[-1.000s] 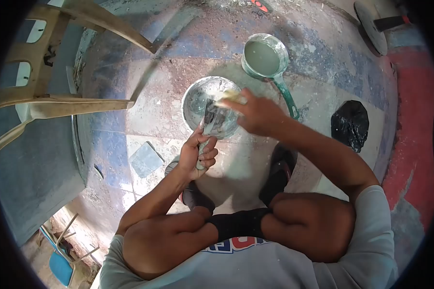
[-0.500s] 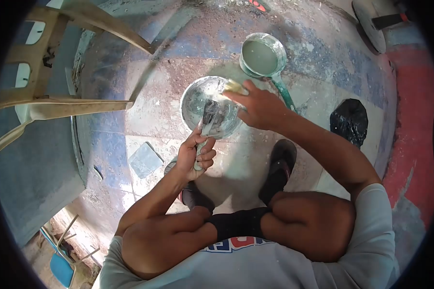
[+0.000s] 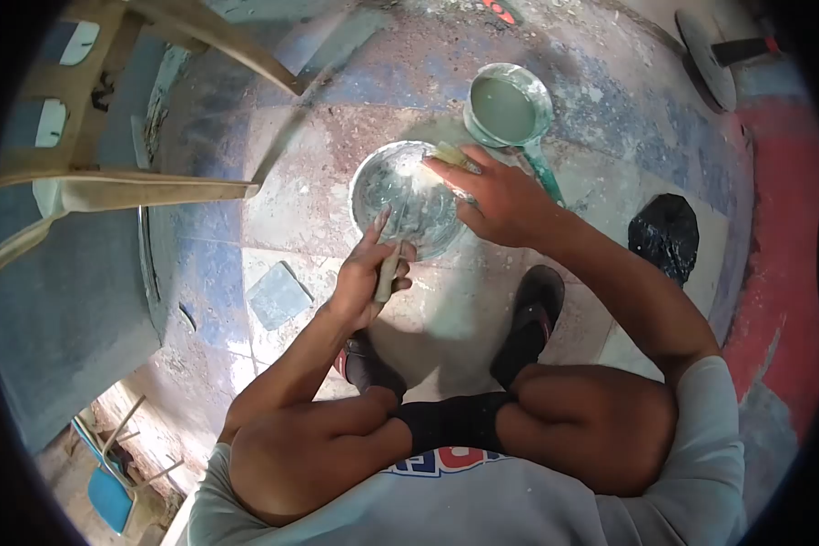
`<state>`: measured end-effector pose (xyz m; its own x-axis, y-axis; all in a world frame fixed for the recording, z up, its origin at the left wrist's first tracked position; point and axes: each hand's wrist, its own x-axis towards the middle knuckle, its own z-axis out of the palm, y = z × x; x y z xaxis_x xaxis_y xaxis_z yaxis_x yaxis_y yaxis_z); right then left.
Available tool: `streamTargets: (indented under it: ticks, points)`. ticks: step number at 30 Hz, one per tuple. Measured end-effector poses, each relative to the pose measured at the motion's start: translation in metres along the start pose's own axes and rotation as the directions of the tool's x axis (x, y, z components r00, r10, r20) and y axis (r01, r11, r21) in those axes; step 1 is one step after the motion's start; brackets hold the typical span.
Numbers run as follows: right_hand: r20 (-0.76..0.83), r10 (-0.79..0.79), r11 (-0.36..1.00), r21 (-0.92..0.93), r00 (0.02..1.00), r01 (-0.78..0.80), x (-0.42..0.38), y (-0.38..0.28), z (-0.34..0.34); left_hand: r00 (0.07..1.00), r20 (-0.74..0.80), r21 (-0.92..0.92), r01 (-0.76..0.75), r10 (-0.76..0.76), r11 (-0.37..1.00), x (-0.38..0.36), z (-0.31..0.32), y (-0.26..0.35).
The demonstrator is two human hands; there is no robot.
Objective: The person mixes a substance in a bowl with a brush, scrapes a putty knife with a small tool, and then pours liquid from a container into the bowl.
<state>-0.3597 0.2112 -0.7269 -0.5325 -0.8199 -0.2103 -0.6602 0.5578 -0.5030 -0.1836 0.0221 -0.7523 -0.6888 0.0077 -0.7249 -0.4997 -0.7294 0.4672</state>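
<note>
My left hand (image 3: 366, 273) is closed around the pale handle of a putty knife (image 3: 389, 275). Its blade reaches over the bucket and is hard to make out against the grey inside. Between my legs and the far chair stands a round, whitish-smeared bucket (image 3: 358, 202) with wet grey residue within. At its upper right rim, my right hand (image 3: 510, 202) pinches a small yellowish piece (image 3: 451, 156) that looks like a sponge. Just beyond sits a green long-handled dipper (image 3: 543, 173) holding cloudy grey liquid (image 3: 502, 107).
A grey square tile piece (image 3: 279, 297) lies left of my foot. To the right is a black plastic bag (image 3: 666, 235). A dusty plastic chair (image 3: 159, 191) stands at left, a round disc with a dark handle (image 3: 703, 64) at upper right. An orange object (image 3: 499, 11) lies at the far edge.
My left hand has turned the putty knife, so its broad blade no longer faces me. My right hand has shifted slightly along the bucket's rim with the yellowish piece. The view has moved a little.
</note>
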Motion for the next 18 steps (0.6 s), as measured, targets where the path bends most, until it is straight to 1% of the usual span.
streamTargets:
  ticks: [1,2,3,4,6,7,8,9,10,11,12,13,14,15,16,17,18]
  points:
    - [-0.075,-0.128,0.989,0.063,0.989,0.133,-0.001,-0.004,-0.004,0.999,0.034,-0.007,-0.028,0.028,1.0,0.002,-0.005,-0.003]
    - [-0.158,-0.244,0.958,0.116,0.957,0.264,-0.002,-0.007,-0.005,0.999,0.028,-0.014,-0.033,0.033,0.999,0.002,-0.005,-0.002]
    - [-0.102,-0.269,0.959,0.066,0.958,0.276,-0.002,-0.011,-0.004,0.999,0.04,0.039,-0.015,0.013,0.999,0.002,-0.002,0.002]
    - [-0.102,-0.268,0.959,0.066,0.958,0.276,-0.001,-0.012,-0.002,0.999,0.053,0.097,0.005,-0.011,0.995,0.002,-0.001,0.003]
    - [-0.024,-0.357,0.933,-0.055,0.934,0.355,0.0,-0.011,0.004,0.999,0.031,0.099,0.032,-0.035,0.995,0.003,-0.001,0.001]
    - [-0.032,-0.364,0.925,-0.126,0.931,0.358,0.001,-0.01,0.006,0.996,0.07,0.037,0.054,-0.056,0.998,0.003,-0.003,0.0]
    - [-0.032,-0.364,0.926,-0.124,0.931,0.357,0.0,-0.009,0.009,0.991,0.108,-0.025,0.078,-0.075,0.997,0.002,-0.006,-0.001]
    - [-0.045,-0.341,0.935,-0.119,0.939,0.334,0.0,-0.008,0.012,0.991,0.107,-0.024,0.078,-0.075,0.997,0.001,-0.005,-0.002]
    - [-0.058,-0.317,0.944,-0.116,0.947,0.309,0.0,-0.007,0.013,0.992,0.102,-0.072,0.088,-0.081,0.993,0.0,-0.005,-0.003]
    - [-0.028,-0.313,0.942,-0.141,0.949,0.306,-0.005,-0.014,0.021,0.991,0.097,-0.122,0.099,-0.087,0.988,-0.001,-0.004,-0.004]
    - [-0.058,-0.365,0.925,-0.135,0.929,0.355,-0.013,-0.026,0.028,0.986,0.132,-0.181,0.121,-0.098,0.976,-0.002,-0.006,-0.009]
    - [-0.086,-0.415,0.906,-0.129,0.906,0.403,-0.019,-0.034,0.031,0.986,0.134,-0.184,0.122,-0.098,0.975,0.0,-0.008,-0.01]
    - [0.011,-0.349,0.932,-0.102,0.937,0.348,-0.018,-0.03,0.028,0.988,0.121,-0.17,0.116,-0.096,0.979,0.0,-0.011,-0.011]
    - [-0.034,-0.31,0.948,-0.089,0.95,0.306,-0.01,-0.015,0.028,0.99,0.106,-0.154,0.113,-0.098,0.982,0.0,-0.012,-0.012]
    - [-0.079,-0.272,0.961,-0.076,0.959,0.266,-0.002,0.003,0.027,0.995,0.083,-0.163,0.076,-0.063,0.984,-0.002,-0.002,-0.005]
    - [-0.14,-0.321,0.945,-0.109,0.937,0.308,0.002,0.013,0.022,0.995,0.083,-0.165,0.075,-0.062,0.983,-0.002,-0.003,-0.005]
    - [-0.076,-0.275,0.955,-0.139,0.958,0.263,0.0,0.006,0.021,0.994,0.082,-0.175,0.085,-0.072,0.981,-0.001,-0.003,-0.004]
